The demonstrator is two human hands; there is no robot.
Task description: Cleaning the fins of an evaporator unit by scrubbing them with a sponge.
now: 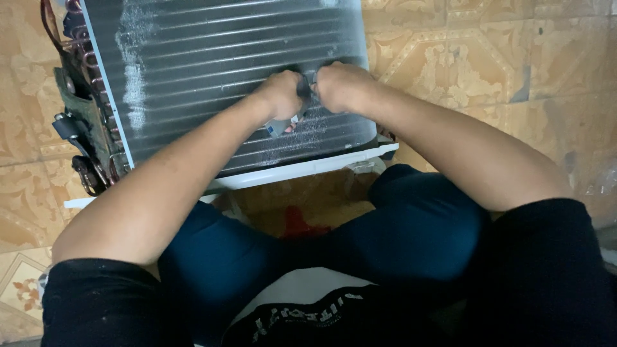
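The floor (488,58) under you is tiled in tan and cream with an ornate leaf-and-frame pattern, worn and smudged in places, and it fills the view on both sides of the work. Lying on it in front of your knees is a finned coil panel (212,58), grey-black with horizontal ridges and streaks of white residue down its left part and near its near edge. A white frame strip (308,168) runs along the panel's near edge. Along the panel's left edge you see copper tube bends (87,61) and dark fittings with wiring (83,148).

Your left hand (283,93) is curled into a fist on the fins near the panel's near right corner, and a small pale grey piece (283,125) shows beneath it; what that piece is cannot be told. Your right hand (340,85) is also curled shut, knuckles up, just beside the left, the two almost touching. Whether the right one grips the same piece is hidden.

You sit close, knees in dark blue cloth (411,225), black sleeves at the frame's bottom. A clear plastic scrap (601,183) lies on the floor at the far right.
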